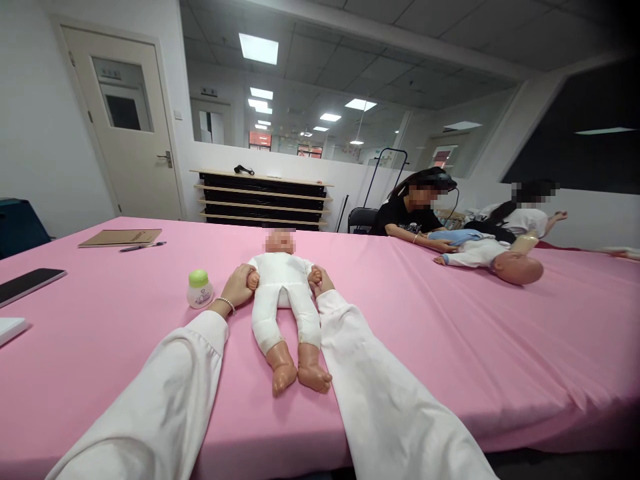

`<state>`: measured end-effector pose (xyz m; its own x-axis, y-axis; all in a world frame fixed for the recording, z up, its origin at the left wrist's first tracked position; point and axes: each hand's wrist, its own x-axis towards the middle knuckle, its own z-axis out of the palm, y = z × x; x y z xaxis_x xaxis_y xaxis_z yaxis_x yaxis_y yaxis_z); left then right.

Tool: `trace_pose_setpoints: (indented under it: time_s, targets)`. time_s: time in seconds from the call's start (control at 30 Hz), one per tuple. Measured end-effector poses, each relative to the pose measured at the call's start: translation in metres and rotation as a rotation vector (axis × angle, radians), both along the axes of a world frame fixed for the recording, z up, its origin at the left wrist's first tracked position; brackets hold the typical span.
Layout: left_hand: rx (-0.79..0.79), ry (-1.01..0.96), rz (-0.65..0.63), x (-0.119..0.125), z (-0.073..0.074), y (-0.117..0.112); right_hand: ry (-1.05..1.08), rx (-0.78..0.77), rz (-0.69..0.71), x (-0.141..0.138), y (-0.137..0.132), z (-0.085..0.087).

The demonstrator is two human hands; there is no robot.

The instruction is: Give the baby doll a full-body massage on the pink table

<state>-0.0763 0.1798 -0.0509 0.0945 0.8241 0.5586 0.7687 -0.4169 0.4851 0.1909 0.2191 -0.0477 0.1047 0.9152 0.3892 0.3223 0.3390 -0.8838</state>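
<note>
Sleeved left hand [235,287] and right hand [321,280] clasp white-suited baby doll [283,307].

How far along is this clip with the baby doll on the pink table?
Done: the baby doll lies on its back on the pink-covered table, wearing a white suit, feet bare. In hand: the left hand and right hand hold its wrists. Left: the green-capped bottle stands capped and untouched beside it.
</note>
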Motion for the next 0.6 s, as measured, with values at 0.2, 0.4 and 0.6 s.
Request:
trace_pose_setpoints:
  time_s: [0.2, 0.4, 0.6]
  targets:
    - [-0.001, -0.359, 0.136, 0.015, 0.005, 0.038, 0.049, 0.332, -0.186, -0.004, 0.026, 0.004]
    - [0.049, -0.575, 0.209, 0.029, 0.005, 0.087, 0.135, 0.255, -0.391, -0.021, 0.077, 0.011]
    - [0.030, -0.568, 0.340, 0.027, -0.003, 0.115, -0.144, 0.183, -0.505, -0.021, 0.097, 0.006]
